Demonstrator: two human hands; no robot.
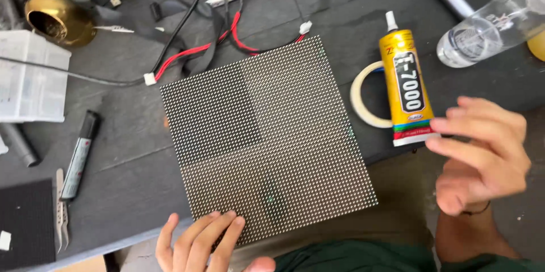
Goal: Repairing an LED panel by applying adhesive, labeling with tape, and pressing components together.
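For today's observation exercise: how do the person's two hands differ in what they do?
The left hand lies flat, fingers on the near edge of the dotted LED panel; the right hand is raised, fingertips at the base of the yellow glue tube. Both are bare.

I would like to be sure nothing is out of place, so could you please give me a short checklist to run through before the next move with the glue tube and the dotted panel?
1. Left hand steadies the dotted panel: ok, fingers rest on its near edge.
2. Right hand has the glue tube: ok, fingertips touch its bottom end.
3. Tube nozzle capped: cannot tell, the white tip is too small.
4. Panel lies flat on the table: not ok, its near corner overhangs the edge.
5. Red and black wires off the panel face: ok, they lie beyond its far edge.
6. Tape roll clear of the panel: ok, beside the tube.
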